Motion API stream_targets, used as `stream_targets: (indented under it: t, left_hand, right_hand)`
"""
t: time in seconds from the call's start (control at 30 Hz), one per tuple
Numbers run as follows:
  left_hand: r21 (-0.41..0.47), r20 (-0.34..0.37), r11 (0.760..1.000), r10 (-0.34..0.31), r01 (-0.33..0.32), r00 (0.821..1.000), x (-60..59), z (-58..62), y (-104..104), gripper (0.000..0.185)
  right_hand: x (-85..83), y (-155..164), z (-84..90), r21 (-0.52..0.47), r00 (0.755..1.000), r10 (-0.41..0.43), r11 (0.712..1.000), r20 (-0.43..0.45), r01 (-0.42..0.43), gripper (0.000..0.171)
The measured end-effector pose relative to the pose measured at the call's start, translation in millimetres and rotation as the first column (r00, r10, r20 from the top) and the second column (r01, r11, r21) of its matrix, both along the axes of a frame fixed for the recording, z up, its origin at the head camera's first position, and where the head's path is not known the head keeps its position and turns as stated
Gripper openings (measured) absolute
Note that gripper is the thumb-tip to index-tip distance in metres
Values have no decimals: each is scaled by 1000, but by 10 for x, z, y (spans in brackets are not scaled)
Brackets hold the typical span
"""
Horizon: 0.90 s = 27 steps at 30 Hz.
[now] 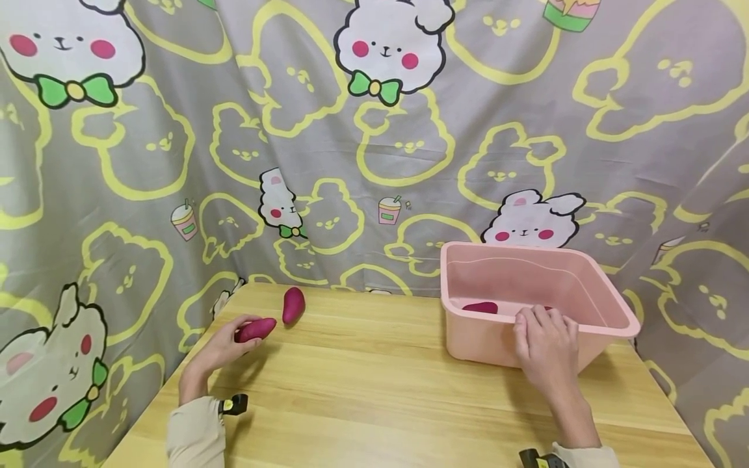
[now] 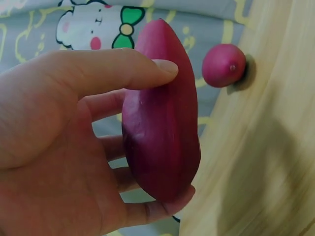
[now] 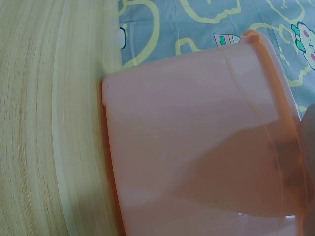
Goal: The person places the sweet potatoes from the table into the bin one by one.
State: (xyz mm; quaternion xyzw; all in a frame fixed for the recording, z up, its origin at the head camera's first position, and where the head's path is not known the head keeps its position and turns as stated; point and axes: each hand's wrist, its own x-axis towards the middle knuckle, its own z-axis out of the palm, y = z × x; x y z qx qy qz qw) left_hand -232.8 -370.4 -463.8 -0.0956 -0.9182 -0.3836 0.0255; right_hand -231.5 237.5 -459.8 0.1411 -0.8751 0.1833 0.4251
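My left hand (image 1: 225, 344) grips a purple sweet potato (image 1: 256, 329) at the left of the wooden table (image 1: 363, 390); in the left wrist view the thumb (image 2: 118, 69) and fingers wrap round that sweet potato (image 2: 162, 113). A second purple sweet potato (image 1: 293, 304) (image 2: 224, 65) lies on the table just beyond it. My right hand (image 1: 547, 344) rests on the near rim of a pink plastic tub (image 1: 608, 305) (image 3: 197, 147) at the right, fingers curled over the edge. Inside the tub lies another purple sweet potato (image 1: 480, 307).
A grey cloth with bunny prints (image 1: 374, 130) hangs behind and beside the table. Bare wood stretches between my hands. The table's left edge runs close to my left forearm.
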Motion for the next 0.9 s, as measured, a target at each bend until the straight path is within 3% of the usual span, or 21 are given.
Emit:
stream_targets:
  t: [0.27,0.53,0.8,0.9]
  left_hand:
    - [146,-7,989,-21,22,1000,-99,58,108,47]
    - [199,-51,980,8,2,999,-169,112,255,50]
    - [204,-81,978,72,-54,994,-32,447,524,49]
    - [223,-93,972,95,-72,991,-4,521,609,50]
  right_hand:
    - [-18,15,-6,2,1000,2,1000,-13,-2,25]
    - [-17,20,-11,2,1000,-2,1000,-23,2,26]
    - [-22,19,-4,-6,1000,-1,1000,-14,0,28]
    - [-25,16,-5,-5,1000,-2,1000,-12,2,27]
